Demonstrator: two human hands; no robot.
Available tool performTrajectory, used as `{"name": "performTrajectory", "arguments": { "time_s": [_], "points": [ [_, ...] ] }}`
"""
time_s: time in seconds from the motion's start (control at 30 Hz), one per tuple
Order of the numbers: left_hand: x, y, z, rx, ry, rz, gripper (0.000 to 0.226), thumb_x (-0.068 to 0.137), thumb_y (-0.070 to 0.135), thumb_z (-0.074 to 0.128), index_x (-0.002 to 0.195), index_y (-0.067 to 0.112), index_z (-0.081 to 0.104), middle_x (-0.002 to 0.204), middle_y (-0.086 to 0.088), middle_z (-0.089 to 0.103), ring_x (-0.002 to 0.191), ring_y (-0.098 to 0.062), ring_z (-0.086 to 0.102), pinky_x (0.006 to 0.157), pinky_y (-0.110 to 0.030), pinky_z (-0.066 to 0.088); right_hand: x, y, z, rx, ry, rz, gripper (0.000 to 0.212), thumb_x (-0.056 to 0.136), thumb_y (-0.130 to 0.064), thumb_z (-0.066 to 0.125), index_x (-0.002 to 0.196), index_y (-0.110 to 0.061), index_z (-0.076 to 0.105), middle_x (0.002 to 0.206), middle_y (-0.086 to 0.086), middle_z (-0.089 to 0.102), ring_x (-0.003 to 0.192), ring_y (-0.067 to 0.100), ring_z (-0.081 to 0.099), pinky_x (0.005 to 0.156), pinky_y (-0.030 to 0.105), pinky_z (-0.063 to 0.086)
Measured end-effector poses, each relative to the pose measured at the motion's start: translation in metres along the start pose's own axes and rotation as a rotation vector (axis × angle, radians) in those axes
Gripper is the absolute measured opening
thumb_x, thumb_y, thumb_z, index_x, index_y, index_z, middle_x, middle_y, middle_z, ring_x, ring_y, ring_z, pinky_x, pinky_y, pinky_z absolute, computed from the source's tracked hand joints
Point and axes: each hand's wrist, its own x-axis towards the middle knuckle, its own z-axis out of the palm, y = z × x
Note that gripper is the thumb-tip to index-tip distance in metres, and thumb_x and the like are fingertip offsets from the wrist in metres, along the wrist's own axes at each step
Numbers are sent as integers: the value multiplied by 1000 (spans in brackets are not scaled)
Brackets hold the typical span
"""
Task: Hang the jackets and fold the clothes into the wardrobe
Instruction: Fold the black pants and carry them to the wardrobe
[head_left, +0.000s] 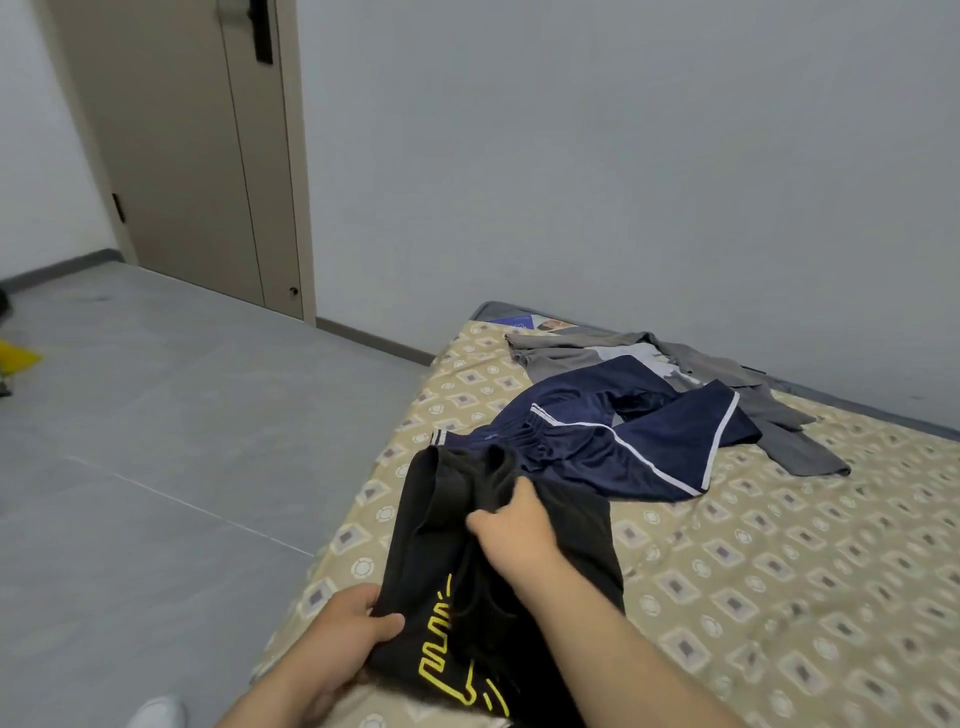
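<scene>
A black garment (447, 525) with a yellow print lies at the near left edge of the bed (779, 571). My left hand (348, 629) grips its lower left edge, thumb on top. My right hand (514, 525) pinches a bunch of the black cloth near the middle. Behind it lie navy blue shorts (623, 436) with white stripes, spread out. A grey jacket (727, 379) lies crumpled further back near the wall.
The bed has a beige patterned cover and stands against the grey wall. A blue booklet (524, 322) sits at its far corner. Grey tiled floor (156, 441) lies to the left, with a closed beige door (197, 156) beyond and a yellow object (15, 358) at the left edge.
</scene>
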Motion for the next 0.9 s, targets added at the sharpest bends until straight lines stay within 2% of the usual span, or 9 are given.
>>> {"name": "performTrajectory", "arguments": {
  "time_s": [0.07,0.13,0.23,0.33,0.4,0.5,0.7,0.8,0.9],
  "points": [
    [-5,-1,-24,86,-70,16,26,71,-2,67,97,0,71,88,-17,74,77,-28,70,70,-32,50,-12,-2,36,103,-235,22,67,83,-20,66,144,-13,41,92,4,65,79,18,64,77,33,58],
    [-13,0,-44,250,-190,-54,25,74,0,64,98,3,70,78,-12,69,63,-21,63,56,-26,46,-21,6,46,127,-372,25,44,90,-15,62,134,-12,55,93,3,67,73,14,64,66,25,56],
    [-17,-5,-62,428,-217,-196,11,87,0,54,90,10,58,57,-5,54,42,-11,46,40,-19,33,-18,36,22,120,-88,-19,17,91,-10,57,97,-16,71,86,1,70,66,12,64,64,25,54],
    [-13,3,-53,287,-42,-196,18,67,11,57,84,10,51,58,-7,51,45,-16,47,47,-23,38,-5,81,-23,-1,265,112,15,89,-13,55,96,-18,68,93,-3,66,89,20,63,82,32,50],
    [-8,9,-38,50,49,-108,28,70,28,67,87,8,59,63,-3,62,50,-16,59,56,-24,46,1,115,-42,-26,292,285,22,83,-26,57,101,-13,61,94,-1,63,90,22,59,83,35,47],
    [-2,12,-11,116,102,3,45,75,53,75,104,22,61,93,5,73,82,-14,70,71,-30,53,10,139,-42,36,166,430,60,71,-55,61,106,-6,62,105,8,67,94,28,63,90,43,52],
    [2,7,3,39,189,-26,52,78,18,78,116,13,43,102,-5,60,87,-19,61,63,-31,50,8,124,-20,61,101,338,66,61,-44,78,114,-13,54,108,6,65,97,28,65,90,43,55],
    [4,10,-13,-63,175,-102,50,75,7,78,115,5,48,102,-17,64,87,-35,66,70,-45,59,1,120,-22,169,26,350,40,72,-24,80,105,-9,62,100,11,70,89,30,69,86,46,58],
    [-4,16,-37,-120,117,-153,34,78,-7,70,109,0,58,95,-28,69,83,-45,68,65,-52,58,-12,101,-16,142,-35,194,45,70,-23,77,113,-20,63,104,1,72,94,23,69,90,43,57]
  ]
}}
